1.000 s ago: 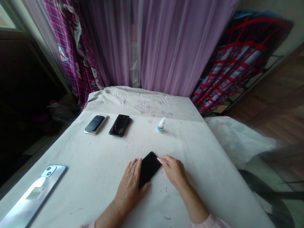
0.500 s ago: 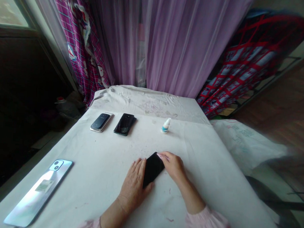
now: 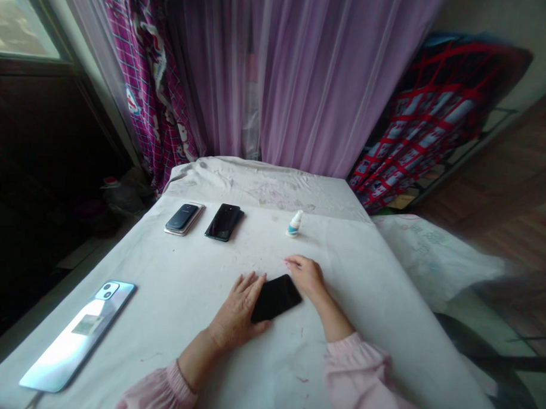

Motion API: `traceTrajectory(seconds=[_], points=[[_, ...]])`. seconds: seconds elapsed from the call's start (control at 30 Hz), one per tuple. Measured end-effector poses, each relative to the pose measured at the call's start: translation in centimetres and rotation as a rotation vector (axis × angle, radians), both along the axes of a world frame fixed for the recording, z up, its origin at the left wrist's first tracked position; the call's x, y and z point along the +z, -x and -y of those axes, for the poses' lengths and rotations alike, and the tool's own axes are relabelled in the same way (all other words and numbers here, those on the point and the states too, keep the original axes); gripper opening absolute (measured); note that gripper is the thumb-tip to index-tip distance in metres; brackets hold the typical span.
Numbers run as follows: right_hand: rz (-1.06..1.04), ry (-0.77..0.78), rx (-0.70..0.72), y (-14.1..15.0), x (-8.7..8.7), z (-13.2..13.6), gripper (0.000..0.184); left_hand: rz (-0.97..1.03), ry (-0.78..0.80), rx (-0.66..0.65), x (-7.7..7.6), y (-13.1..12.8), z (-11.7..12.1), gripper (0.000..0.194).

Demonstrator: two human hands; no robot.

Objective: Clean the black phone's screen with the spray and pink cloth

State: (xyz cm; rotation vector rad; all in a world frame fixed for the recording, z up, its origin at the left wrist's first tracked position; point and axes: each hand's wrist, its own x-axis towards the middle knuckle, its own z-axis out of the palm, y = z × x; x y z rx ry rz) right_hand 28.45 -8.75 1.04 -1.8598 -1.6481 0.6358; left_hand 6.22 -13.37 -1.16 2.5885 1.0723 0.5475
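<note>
A black smartphone (image 3: pixel 276 297) lies on the white tablecloth in front of me, its dark glossy face up. My left hand (image 3: pixel 237 313) grips its left end, fingers over the upper edge and the thumb along the lower edge. My right hand (image 3: pixel 307 277) is just beyond the phone's upper right corner, fingers pinched together. Something tiny and pale pink shows at its fingertips; what it is, I cannot make out. A small white dropper bottle (image 3: pixel 294 224) with a blue label stands upright beyond my right hand.
Two stacked phones (image 3: pixel 182 217) and a pair of black phones (image 3: pixel 223 222) lie toward the back left. A large pale blue phone (image 3: pixel 83 335) rests back up at the left edge. Purple curtains (image 3: pixel 304 80) hang behind the table (image 3: pixel 185 267).
My right hand has come off the phone's corner and moved slightly farther away. The phone has turned clockwise, its right end now pointing more to the right, with my left hand still on it.
</note>
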Motion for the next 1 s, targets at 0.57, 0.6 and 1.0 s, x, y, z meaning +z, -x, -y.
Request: traceTrajectory(seconds=[0.57, 0.6, 1.0], points=[[0.071, -0.030, 0.375, -1.3, 0.9, 2.7, 0.019, 0.037, -0.007, 0.169, -0.6, 4.7, 0.2, 0.068], [0.104, -0.052, 0.394, -0.7, 1.0, 2.7, 0.019, 0.040, -0.008, 0.170, -0.5, 4.6, 0.2, 0.069], [0.191, -0.087, 0.458, -0.6, 1.3, 2.8, 0.022, 0.062, -0.018, 0.174, -0.2, 4.5, 0.1, 0.069]])
